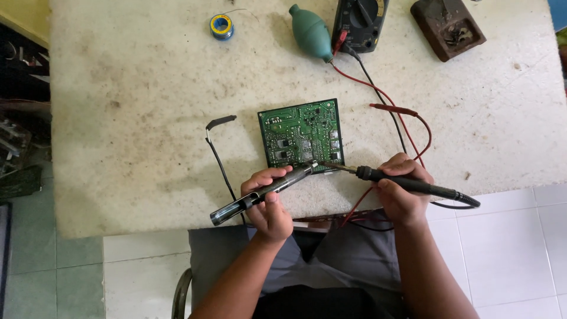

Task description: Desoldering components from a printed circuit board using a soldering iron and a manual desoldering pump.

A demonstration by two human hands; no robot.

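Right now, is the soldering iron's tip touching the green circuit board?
Cannot tell. In the head view the soldering iron tip meets the circuit board near edge beside the desoldering pump nozzle, but contact is too small to see.

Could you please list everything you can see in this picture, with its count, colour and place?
circuit board: one, green, middle of the table near the front edge
desoldering pump: one, dark and silvery, tip at the board's front edge
soldering iron: one, black handle, tip at the board's front edge
multimeter: one, black, back edge
probe leads: two, red and black, right of the board
blower bulb: one, teal, left of the multimeter
solder spool: one, blue and yellow, back left
iron stand: one, brown, back right
table: one, off-white, stained
left hand: holds the pump
right hand: holds the iron
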